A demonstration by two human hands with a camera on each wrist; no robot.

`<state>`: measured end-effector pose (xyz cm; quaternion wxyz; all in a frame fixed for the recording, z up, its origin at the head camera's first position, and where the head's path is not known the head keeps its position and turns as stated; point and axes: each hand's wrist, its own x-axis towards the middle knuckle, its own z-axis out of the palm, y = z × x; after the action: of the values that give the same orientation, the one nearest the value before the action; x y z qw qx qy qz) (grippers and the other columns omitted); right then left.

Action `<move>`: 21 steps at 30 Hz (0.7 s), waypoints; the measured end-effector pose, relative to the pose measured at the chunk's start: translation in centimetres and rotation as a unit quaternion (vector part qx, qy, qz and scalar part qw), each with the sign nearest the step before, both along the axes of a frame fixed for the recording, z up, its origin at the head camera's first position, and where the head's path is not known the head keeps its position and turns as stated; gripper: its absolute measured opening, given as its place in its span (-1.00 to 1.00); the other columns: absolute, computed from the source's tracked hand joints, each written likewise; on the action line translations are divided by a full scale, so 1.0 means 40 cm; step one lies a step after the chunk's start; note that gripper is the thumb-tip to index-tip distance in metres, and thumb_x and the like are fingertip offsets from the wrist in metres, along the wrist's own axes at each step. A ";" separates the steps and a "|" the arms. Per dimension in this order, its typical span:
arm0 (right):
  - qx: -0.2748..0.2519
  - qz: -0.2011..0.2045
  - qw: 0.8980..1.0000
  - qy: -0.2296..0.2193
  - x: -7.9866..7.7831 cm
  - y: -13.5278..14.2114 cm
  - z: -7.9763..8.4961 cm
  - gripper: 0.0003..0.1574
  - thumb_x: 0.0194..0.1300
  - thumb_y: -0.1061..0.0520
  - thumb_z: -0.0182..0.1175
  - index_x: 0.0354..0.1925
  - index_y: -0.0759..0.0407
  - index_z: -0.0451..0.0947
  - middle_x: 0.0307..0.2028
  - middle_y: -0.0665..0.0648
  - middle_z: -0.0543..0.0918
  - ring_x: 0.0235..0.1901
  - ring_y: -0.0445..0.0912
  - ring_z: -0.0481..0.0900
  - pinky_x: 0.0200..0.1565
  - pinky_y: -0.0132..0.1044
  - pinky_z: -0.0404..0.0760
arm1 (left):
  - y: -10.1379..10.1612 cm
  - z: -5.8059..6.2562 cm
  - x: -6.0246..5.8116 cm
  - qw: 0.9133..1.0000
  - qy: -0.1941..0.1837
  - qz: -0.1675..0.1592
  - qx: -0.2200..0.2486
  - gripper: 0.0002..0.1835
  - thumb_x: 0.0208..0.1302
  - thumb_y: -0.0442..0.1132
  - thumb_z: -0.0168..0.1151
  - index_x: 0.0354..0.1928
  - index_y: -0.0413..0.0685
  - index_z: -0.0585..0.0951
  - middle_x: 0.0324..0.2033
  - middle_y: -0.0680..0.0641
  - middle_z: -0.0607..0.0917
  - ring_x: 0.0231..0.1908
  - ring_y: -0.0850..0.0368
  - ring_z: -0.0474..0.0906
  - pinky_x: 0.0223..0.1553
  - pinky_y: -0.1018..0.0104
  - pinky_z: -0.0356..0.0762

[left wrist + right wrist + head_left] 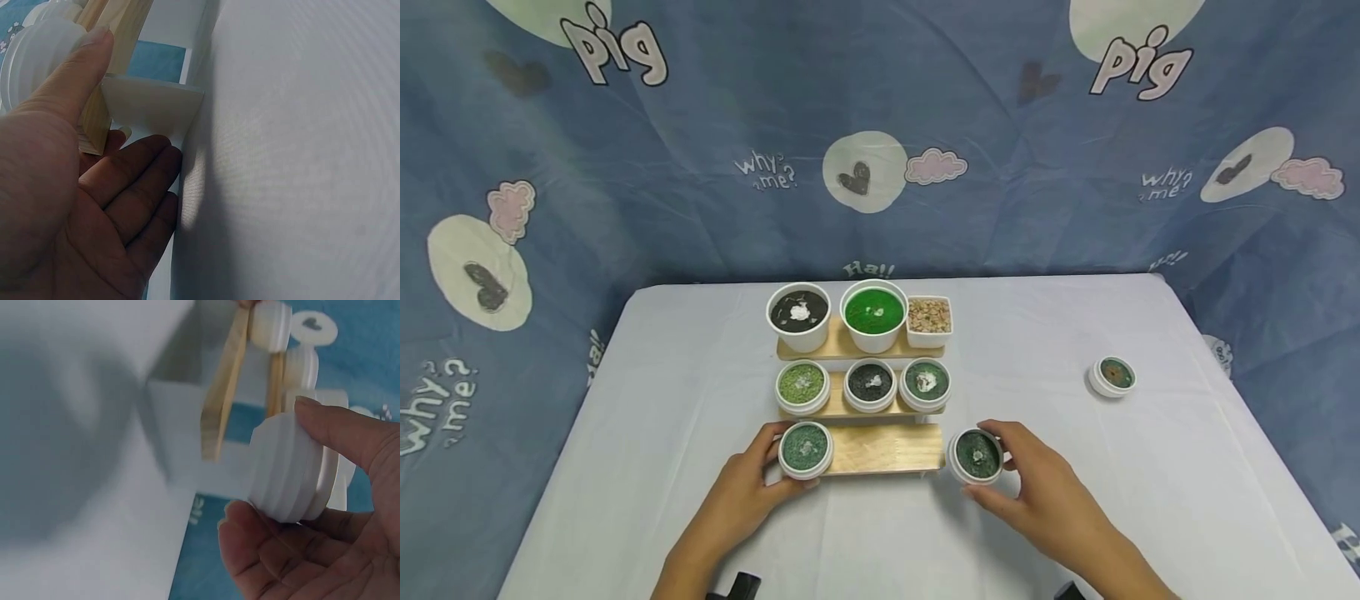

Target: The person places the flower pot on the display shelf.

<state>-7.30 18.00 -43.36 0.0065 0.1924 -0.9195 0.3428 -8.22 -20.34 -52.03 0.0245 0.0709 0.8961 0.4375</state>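
A three-tier stand with light wooden shelves sits in the middle of the table. My left hand (745, 487) grips a small white round jar with grey-green contents (805, 450) at the left end of the lowest shelf (887, 450). In the left wrist view the thumb lies against this ribbed jar (37, 59), with other fingers below the shelf board. Just off that shelf's right end, my right hand (1037, 487) holds a matching white jar with dark green contents (979, 456) between thumb and fingers. The right wrist view shows its stepped white side (290, 469).
On the middle shelf (835, 407) stand three more white jars. The top shelf holds a tub of black contents (800, 315), a tub of bright green (874, 315) and a square tub of tan bits (928, 321). Another small jar (1112, 377) sits on the table (1195, 500) at right.
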 end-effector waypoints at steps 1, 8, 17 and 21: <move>-0.003 0.009 1.000 0.006 -0.001 -0.008 -0.001 -0.14 0.09 0.07 0.66 0.28 0.16 0.48 0.06 -0.11 0.64 -0.03 -0.19 0.64 -0.08 -0.18 0.72 | 0.001 0.000 -0.001 1.000 -0.001 0.000 -0.001 -0.24 0.07 0.13 0.64 0.29 0.30 0.48 0.11 0.30 0.74 0.20 0.02 0.61 0.19 -0.20 0.50; -0.019 0.069 0.997 0.027 -0.005 -0.065 -0.012 -0.15 0.14 0.00 0.64 0.30 0.10 0.47 0.15 -0.12 0.56 0.06 -0.24 0.61 -0.06 -0.23 0.72 | 0.003 0.001 -0.001 1.000 -0.001 0.003 0.001 -0.24 0.06 0.12 0.65 0.28 0.31 0.48 0.10 0.31 0.74 0.19 0.03 0.62 0.19 -0.20 0.50; -0.013 0.111 0.993 0.038 -0.009 -0.125 -0.025 -0.13 0.18 -0.02 0.61 0.31 0.19 0.44 0.19 -0.05 0.56 0.08 -0.19 0.59 0.00 -0.25 0.68 | 0.006 0.004 0.002 1.000 0.008 0.006 -0.003 -0.23 0.03 0.11 0.67 0.28 0.32 0.49 0.09 0.29 0.74 0.12 0.06 0.66 0.13 -0.15 0.54; 0.007 0.115 0.992 0.055 -0.012 -0.144 -0.034 -0.13 0.18 -0.06 0.60 0.31 0.21 0.44 0.21 -0.02 0.56 0.14 -0.15 0.58 0.11 -0.15 0.64 | 0.007 0.004 0.003 1.000 0.010 0.007 -0.004 -0.23 0.03 0.11 0.67 0.28 0.30 0.49 0.09 0.26 0.75 0.12 0.05 0.66 0.12 -0.15 0.55</move>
<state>-7.79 12.25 -44.71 0.0164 0.3154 -0.8919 0.3238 -8.09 -20.06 -51.89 0.0130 0.0687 0.8986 0.4332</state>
